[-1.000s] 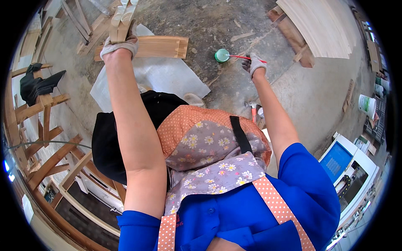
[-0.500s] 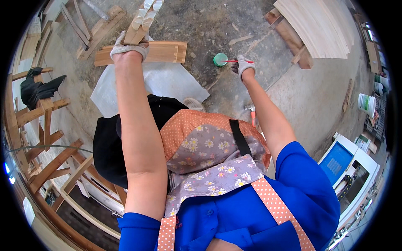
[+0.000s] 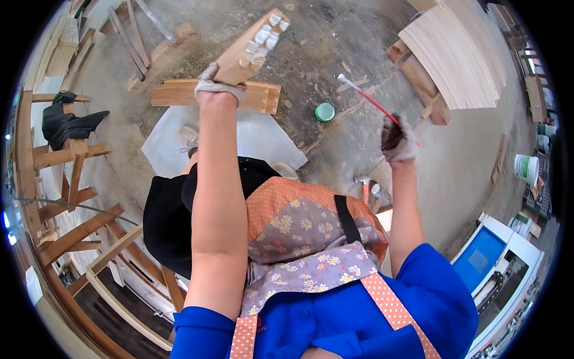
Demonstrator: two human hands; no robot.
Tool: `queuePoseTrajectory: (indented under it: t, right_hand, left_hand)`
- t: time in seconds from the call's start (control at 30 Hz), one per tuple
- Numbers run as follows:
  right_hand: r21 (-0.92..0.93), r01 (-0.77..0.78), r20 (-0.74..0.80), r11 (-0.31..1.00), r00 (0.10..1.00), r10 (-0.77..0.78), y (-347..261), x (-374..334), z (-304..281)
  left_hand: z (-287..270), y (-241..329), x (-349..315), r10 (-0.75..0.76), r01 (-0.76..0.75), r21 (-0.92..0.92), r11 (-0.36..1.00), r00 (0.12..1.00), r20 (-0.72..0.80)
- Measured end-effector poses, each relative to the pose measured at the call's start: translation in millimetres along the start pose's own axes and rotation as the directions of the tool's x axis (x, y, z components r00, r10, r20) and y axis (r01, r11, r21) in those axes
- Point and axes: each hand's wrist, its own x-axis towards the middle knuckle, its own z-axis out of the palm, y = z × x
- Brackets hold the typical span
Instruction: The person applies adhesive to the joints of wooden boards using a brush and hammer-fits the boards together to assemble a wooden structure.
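My left hand [image 3: 219,85], gloved, is closed around the lower end of a wooden board [image 3: 244,52]. The board is raised and tilted to the right, and the notched fingers at its far end carry white, glue-like coating. Out to the right, my gloved right hand [image 3: 399,141] grips a thin red-handled brush [image 3: 375,102] whose pale tip points up and left. Between the two hands a small green tub [image 3: 324,112] stands on the floor. Beyond my left wrist, a joined wooden board [image 3: 172,94] lies partly on a pale sheet [image 3: 160,139].
A stack of thin pale boards [image 3: 448,57] rests on timber at the far right. A hammer [image 3: 365,186] lies right of my lap. Wooden frames [image 3: 75,173] stand at the left, one draped with black cloth [image 3: 67,122]. A white bucket [image 3: 525,169] is at the right.
The brush has come out of the green tub as my right hand swung right and nearer. My left hand has shifted right, leaning the raised board further to the right.
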Motion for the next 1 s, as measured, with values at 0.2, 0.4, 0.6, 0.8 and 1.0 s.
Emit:
queuePoseTrajectory:
  t: [0.2, 0.4, 0.6, 0.8, 1.0]
  right_hand:
    - [-0.112, 0.267, 0.421, 0.957, 0.885, -0.198, -22.1, -72.7, 97.7]
    - [-0.349, 0.484, 0.54, 0.803, 0.804, -0.25, -6.5, -97.0, 154.5]
    - [-0.49, 0.496, 0.482, 0.717, 0.839, -0.25, -12.9, -100.0, 147.9]
    - [-0.404, 0.465, 0.43, 0.788, 0.856, -0.286, -4.7, -103.9, 159.2]
    - [-0.452, 0.464, 0.423, 0.762, 0.863, -0.275, -11.3, -95.8, 146.8]
  left_hand:
    - [1.3, -11.8, 0.1, -0.023, 0.025, -0.058, 0.998, 0.999, 0.03]
    - [4.0, -17.5, -10.3, 0.007, -0.006, -0.029, 1.0, 1.0, 0.022]
    - [1.5, -16.8, -8.2, 0.043, -0.043, -0.027, 0.999, 0.999, 0.002]
    - [-0.3, -12.0, -3.9, 0.017, -0.017, -0.014, 1.0, 0.998, 0.052]
    - [3.0, -15.4, -7.7, 0.027, -0.026, -0.048, 0.999, 0.999, 0.025]
